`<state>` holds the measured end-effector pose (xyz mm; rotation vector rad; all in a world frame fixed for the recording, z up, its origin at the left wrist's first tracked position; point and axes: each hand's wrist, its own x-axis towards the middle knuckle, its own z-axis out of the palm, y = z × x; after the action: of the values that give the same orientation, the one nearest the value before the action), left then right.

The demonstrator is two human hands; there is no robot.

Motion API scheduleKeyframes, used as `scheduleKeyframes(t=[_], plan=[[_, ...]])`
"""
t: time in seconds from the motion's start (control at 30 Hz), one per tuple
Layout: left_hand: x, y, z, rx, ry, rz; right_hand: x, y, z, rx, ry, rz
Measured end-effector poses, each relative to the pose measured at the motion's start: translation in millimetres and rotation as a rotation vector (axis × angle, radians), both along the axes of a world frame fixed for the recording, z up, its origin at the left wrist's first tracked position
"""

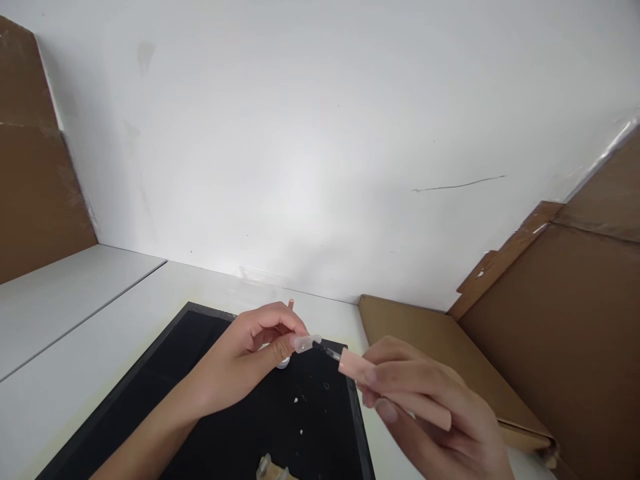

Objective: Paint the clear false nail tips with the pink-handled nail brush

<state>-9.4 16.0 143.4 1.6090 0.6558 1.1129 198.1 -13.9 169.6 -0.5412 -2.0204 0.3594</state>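
Note:
Between the thumb and fingers of my left hand (250,350) is a small translucent whitish piece (306,343) that looks like a false nail tip. My right hand (435,407) grips the long pink cap of a nail polish brush (355,367). Its dark bristles reach the right end of the translucent piece and appear to touch it. Beneath my left fingers a small white round object (283,364) shows in part; the rest is hidden by the hand. A thin pink tip (291,303) sticks up behind that hand.
Below my hands lies a black mat (240,427) with small white flecks. A beige object with clear pieces (273,468) is cut off at the bottom edge. A flat cardboard box (425,340) lies at right; taller cardboard (45,153) stands left. A white wall (300,133) rises behind.

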Motion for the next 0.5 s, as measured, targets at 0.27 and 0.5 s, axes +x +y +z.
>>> scheduleKeyframes(t=[0.27,0.5], plan=[[2.0,-1.5,0.6,0.074,0.051,0.060,-14.9,-5.3,6.7,0.032,-0.084,-0.020],[1.0,-1.5,-1.0,0.102,0.053,0.069,-11.8,-4.6,3.3,0.064,-0.150,-0.098]])
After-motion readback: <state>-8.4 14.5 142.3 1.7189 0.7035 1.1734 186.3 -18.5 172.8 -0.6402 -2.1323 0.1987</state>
